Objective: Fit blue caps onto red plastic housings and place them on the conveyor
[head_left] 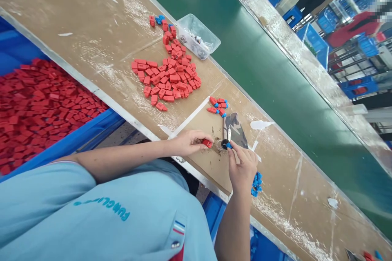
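Observation:
My left hand (190,142) pinches a small red plastic block (207,143) between thumb and fingers. With its fingertips, my right hand (243,161) holds a small blue plastic piece (229,145) at a round black-topped pot (224,144). Whether the blue piece touches the pot, I cannot tell. A camouflage-patterned cloth (239,130) lies just behind the pot. Past the hands sit several red pieces with blue ends (218,106). More blue pieces (256,184) are piled beside my right wrist, partly covered by it.
Many red blocks (171,75) are heaped on the brown worktable (101,28). A clear plastic tub (199,34) with small parts stands by the green conveyor belt (263,49). To the left is a blue crate (65,144) full of red blocks. People are across the belt.

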Demonstrator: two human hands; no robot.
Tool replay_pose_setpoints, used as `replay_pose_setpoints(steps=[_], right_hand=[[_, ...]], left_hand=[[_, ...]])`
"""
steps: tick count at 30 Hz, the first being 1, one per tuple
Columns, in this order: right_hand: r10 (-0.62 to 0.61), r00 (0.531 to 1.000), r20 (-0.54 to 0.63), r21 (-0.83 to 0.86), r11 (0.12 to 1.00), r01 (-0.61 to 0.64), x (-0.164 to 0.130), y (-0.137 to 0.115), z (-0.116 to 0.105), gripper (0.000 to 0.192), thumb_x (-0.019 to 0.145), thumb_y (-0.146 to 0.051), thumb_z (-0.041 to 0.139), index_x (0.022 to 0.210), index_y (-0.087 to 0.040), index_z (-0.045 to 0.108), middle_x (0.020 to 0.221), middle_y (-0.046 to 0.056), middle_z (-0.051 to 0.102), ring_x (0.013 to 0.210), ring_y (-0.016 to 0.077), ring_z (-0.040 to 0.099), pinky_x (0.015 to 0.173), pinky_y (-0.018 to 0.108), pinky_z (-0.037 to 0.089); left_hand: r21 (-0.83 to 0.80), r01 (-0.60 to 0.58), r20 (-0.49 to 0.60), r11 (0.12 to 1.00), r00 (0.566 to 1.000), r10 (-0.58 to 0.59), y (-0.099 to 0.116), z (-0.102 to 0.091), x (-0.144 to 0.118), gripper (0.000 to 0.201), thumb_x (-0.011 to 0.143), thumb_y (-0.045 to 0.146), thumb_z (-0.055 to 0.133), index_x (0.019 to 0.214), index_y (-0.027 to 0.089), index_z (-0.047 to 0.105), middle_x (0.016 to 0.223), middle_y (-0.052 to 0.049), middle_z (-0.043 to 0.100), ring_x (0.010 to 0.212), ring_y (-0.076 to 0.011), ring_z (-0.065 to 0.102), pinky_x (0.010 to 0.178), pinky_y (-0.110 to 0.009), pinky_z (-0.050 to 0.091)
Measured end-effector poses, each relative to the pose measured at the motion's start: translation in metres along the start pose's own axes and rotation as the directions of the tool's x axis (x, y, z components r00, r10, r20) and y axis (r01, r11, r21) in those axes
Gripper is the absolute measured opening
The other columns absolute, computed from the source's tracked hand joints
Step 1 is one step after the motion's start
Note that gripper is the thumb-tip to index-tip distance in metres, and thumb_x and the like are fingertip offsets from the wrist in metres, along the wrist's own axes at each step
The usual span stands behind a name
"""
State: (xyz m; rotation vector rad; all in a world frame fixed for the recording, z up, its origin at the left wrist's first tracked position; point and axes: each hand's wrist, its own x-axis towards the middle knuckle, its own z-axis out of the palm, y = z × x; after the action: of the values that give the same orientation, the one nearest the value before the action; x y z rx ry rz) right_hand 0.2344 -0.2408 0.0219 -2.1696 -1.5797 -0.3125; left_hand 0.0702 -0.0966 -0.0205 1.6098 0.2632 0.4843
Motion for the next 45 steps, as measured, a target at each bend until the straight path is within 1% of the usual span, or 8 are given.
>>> replay_pose_setpoints(steps=[4, 8, 15, 23, 30, 35, 40, 45], right_hand=[[0.025, 1.000, 0.000, 0.022, 0.999, -0.025, -0.001, -0.001, 0.002, 0.027, 0.093, -0.036, 0.050, 0.099, -0.021, 0.072, 0.079, 0.005, 0.071, 0.077, 0.0193, 0.059, 0.082, 0.035, 0.040], [0.171, 0.985, -0.015, 0.099, 0.981, -0.168, -0.005, 0.000, 0.001, 0.029, 0.090, -0.043, 0.054, 0.097, -0.022, 0.072, 0.081, 0.005, 0.070, 0.078, 0.0197, 0.060, 0.083, 0.036, 0.042], [0.403, 0.915, 0.038, 0.315, 0.864, -0.393, -0.010, -0.010, -0.007, 0.029, 0.081, -0.046, 0.065, 0.093, -0.021, 0.072, 0.080, 0.004, 0.069, 0.076, 0.0188, 0.061, 0.076, 0.034, 0.048], [0.310, 0.941, 0.140, 0.445, 0.829, -0.339, -0.014, -0.042, 0.004, 0.024, 0.081, -0.041, 0.066, 0.094, -0.021, 0.072, 0.083, 0.004, 0.071, 0.076, 0.0179, 0.061, 0.077, 0.034, 0.048], [0.372, 0.903, 0.215, 0.481, 0.764, -0.429, -0.017, -0.048, 0.014, 0.028, 0.081, -0.043, 0.064, 0.095, -0.020, 0.072, 0.084, 0.006, 0.072, 0.077, 0.0190, 0.063, 0.078, 0.036, 0.050], [0.376, 0.909, 0.180, 0.540, 0.735, -0.411, -0.019, -0.050, 0.015, 0.023, 0.080, -0.038, 0.067, 0.092, -0.019, 0.073, 0.085, 0.007, 0.073, 0.076, 0.0187, 0.064, 0.075, 0.036, 0.052], [0.260, 0.946, 0.196, 0.567, 0.757, -0.325, -0.020, -0.047, 0.012, 0.012, 0.078, -0.030, 0.070, 0.086, -0.021, 0.074, 0.081, 0.005, 0.073, 0.069, 0.0164, 0.063, 0.065, 0.031, 0.052], [0.284, 0.935, 0.211, 0.601, 0.717, -0.354, -0.023, -0.046, 0.012, 0.010, 0.075, -0.029, 0.071, 0.081, -0.021, 0.074, 0.080, 0.005, 0.073, 0.072, 0.0175, 0.064, 0.068, 0.033, 0.054]], left_hand=[[-0.103, 0.049, -0.014, 0.994, 0.999, -0.051, -0.007, 0.002, 0.000, 0.024, 0.084, 0.017, 0.058, 0.106, 0.011, 0.063, 0.097, -0.008, 0.068, 0.087, -0.0145, 0.064, 0.081, -0.026, 0.052], [-0.198, 0.086, -0.052, 0.976, 0.994, -0.098, -0.013, 0.005, -0.001, 0.022, 0.081, 0.019, 0.063, 0.101, 0.012, 0.060, 0.091, -0.006, 0.067, 0.084, -0.0136, 0.064, 0.079, -0.026, 0.052], [-0.143, 0.050, -0.045, 0.989, 0.997, -0.057, -0.014, 0.004, -0.001, 0.014, 0.081, 0.019, 0.062, 0.093, 0.012, 0.060, 0.090, -0.007, 0.067, 0.083, -0.0145, 0.065, 0.080, -0.028, 0.053], [-0.064, 0.023, -0.031, 0.998, 0.999, -0.025, -0.014, 0.003, -0.005, 0.015, 0.082, 0.020, 0.062, 0.096, 0.013, 0.061, 0.092, -0.006, 0.068, 0.085, -0.0146, 0.065, 0.080, -0.027, 0.053], [0.045, -0.016, 0.011, 0.999, 1.000, 0.016, -0.012, 0.001, -0.006, 0.016, 0.083, 0.017, 0.059, 0.098, 0.013, 0.062, 0.093, -0.007, 0.068, 0.084, -0.0147, 0.064, 0.079, -0.026, 0.052], [0.165, -0.093, 0.020, 0.982, 0.996, 0.091, -0.009, -0.002, -0.007, 0.013, 0.085, 0.020, 0.059, 0.095, 0.014, 0.064, 0.090, -0.008, 0.068, 0.082, -0.0157, 0.062, 0.077, -0.027, 0.049], [0.233, -0.191, 0.141, 0.953, 0.977, 0.161, -0.007, -0.004, -0.009, 0.013, 0.090, 0.020, 0.051, 0.092, 0.014, 0.063, 0.087, -0.009, 0.067, 0.082, -0.0165, 0.060, 0.077, -0.026, 0.047], [0.243, -0.231, 0.203, 0.942, 0.962, 0.183, -0.007, -0.005, -0.009, 0.015, 0.091, 0.020, 0.049, 0.090, 0.013, 0.062, 0.080, -0.008, 0.063, 0.076, -0.0162, 0.057, 0.071, -0.025, 0.044]])
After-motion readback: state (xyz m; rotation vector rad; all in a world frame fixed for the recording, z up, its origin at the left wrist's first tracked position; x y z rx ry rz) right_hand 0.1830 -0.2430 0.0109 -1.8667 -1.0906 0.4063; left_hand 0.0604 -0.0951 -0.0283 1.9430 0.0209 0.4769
